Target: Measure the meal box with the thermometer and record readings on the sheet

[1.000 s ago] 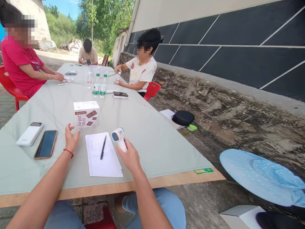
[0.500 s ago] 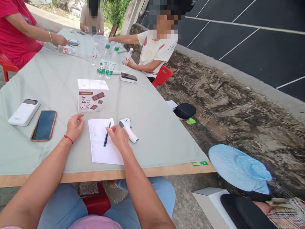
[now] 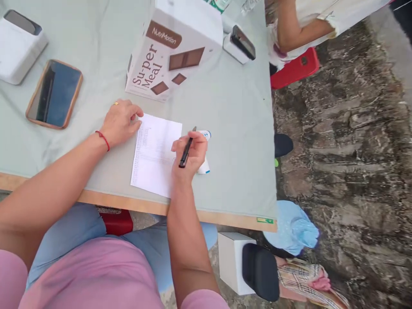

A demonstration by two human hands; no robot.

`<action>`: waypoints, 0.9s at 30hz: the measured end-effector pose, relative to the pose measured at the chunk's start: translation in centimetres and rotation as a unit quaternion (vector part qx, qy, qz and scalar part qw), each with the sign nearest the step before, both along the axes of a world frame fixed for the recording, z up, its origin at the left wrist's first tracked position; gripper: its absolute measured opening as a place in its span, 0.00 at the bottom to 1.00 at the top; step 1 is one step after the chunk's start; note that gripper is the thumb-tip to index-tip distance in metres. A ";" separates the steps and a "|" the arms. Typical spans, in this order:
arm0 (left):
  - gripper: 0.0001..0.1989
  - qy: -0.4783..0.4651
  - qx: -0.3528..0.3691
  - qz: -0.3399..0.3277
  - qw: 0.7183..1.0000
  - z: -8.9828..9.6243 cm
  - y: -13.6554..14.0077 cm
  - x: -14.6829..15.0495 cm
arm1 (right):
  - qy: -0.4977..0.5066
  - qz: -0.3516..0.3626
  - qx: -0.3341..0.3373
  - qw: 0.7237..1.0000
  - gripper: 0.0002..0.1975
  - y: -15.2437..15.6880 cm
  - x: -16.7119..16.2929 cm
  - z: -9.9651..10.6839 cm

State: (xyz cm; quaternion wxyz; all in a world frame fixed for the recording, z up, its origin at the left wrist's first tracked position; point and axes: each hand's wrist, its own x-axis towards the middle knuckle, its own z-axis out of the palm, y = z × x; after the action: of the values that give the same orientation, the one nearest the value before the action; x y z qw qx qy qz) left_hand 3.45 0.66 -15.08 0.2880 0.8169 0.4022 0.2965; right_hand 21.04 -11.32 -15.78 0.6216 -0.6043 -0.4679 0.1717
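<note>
Both forearms reach forward, bare. The left hand (image 3: 119, 122) lies palm down, fingers loosely curled. The right hand (image 3: 189, 155) is curled in a pinching grip, wrist bent.

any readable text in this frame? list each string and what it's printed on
"NutriMotion": brown label at the top of the white box.
"Su-per Meal": brown lettering down the same box face, beside the chocolate pictures.
Sheet of paper under the left hand: rows of small writing, too small to read.
Green sticker on the table edge: too small to read.
Pen in the right hand, phone: nothing legible.
</note>
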 end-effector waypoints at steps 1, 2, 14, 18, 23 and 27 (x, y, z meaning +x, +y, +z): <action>0.11 0.007 0.001 -0.004 1.000 -0.1 -0.1 0.0 | 0.012 0.004 0.003 1.000 0.20 -0.1 -0.4 0.1; 0.12 0.016 0.002 -0.009 1.000 -0.1 -0.1 -0.1 | 0.021 0.008 -0.002 1.000 0.23 -0.2 -0.8 0.2; 0.25 0.088 -0.034 -0.101 0.990 1.4 -0.4 -1.1 | 0.095 0.063 -0.107 0.988 0.14 -1.4 -3.3 1.0; 0.26 0.099 -0.031 -0.105 0.989 1.5 -0.6 -1.1 | 0.074 0.057 -0.149 0.984 0.14 -1.3 -3.9 1.0; 0.27 0.099 -0.021 -0.101 0.990 1.3 -0.8 -1.1 | 0.063 0.020 -0.159 0.985 0.08 -0.8 -4.1 0.8; 0.27 0.108 -0.015 -0.102 0.989 1.3 -0.8 -1.0 | 0.031 -0.010 -0.173 0.984 0.04 -0.6 -4.4 0.8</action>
State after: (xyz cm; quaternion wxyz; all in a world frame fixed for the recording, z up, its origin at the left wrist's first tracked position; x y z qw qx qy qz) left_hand 2.47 -0.18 -13.77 0.2841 0.8766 0.3498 0.1688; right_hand 16.64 -11.87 -14.97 0.5237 -0.7017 -0.4055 0.2625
